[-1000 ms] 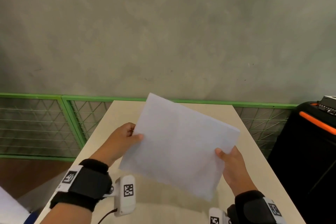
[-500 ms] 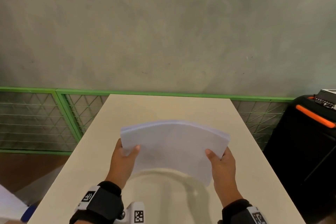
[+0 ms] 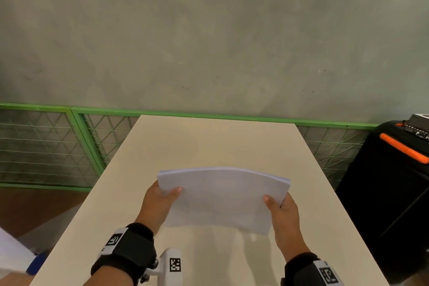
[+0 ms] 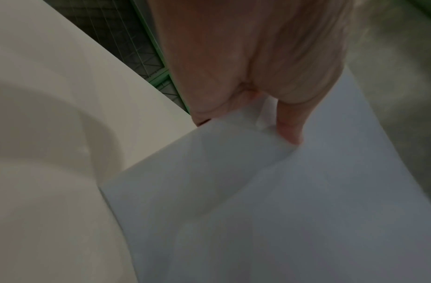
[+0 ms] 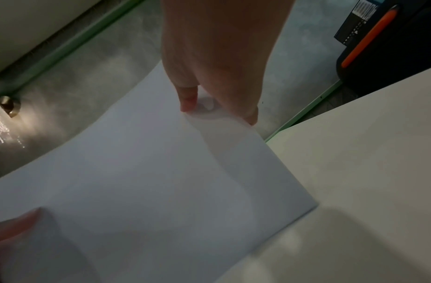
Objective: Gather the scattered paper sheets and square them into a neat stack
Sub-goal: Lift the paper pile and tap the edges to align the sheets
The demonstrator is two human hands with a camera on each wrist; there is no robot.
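Note:
A stack of white paper sheets (image 3: 222, 197) is held a little above the beige table (image 3: 209, 141), bowed upward in the middle. My left hand (image 3: 162, 199) pinches its left edge, thumb on top and fingers beneath. My right hand (image 3: 282, 211) pinches the right edge the same way. In the left wrist view the thumb presses on the paper (image 4: 282, 201) near its corner. The right wrist view shows the sheets (image 5: 148, 181) curving under my thumb, with the left thumb at the lower left. The far edges of the sheets look closely aligned.
A green mesh fence (image 3: 58, 146) runs behind and left of the table, against a grey concrete wall. A black case with an orange handle (image 3: 404, 148) stands just off the table's right side. Something white and blue (image 3: 21, 260) lies low at the left.
The stack was held up tilted facing me; both hands have lowered it toward the table and levelled it, and it now bows upward. The view has tipped down slightly.

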